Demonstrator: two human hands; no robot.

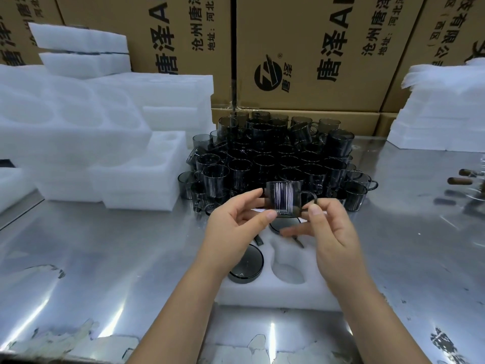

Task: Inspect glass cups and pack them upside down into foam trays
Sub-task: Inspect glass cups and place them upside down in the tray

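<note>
Nearest me on the steel worktop (105,258) lies the foam tray (265,292), with a packed cup (246,264) seated base-up in its near left pocket and the near right pocket (287,271) unfilled. Above the tray's far end I have the held cup (282,199) between both hands: the left hand (231,227) pinches its wall with thumb and fingertips, the right hand (333,232) pinches the handle, and the cup is upright, mouth up. That light fingertip hold worries me. I judge that turning the smooth glass mouth-down could let it slip, dropping it onto the packed cup below. The handle could also snag the foam lip if it goes in misaligned. Just behind the hands stands the tiered pile of cups (275,153), which a stray knuckle might topple; beyond are the spare foam stacks (78,127) and cartons (315,48)
</note>
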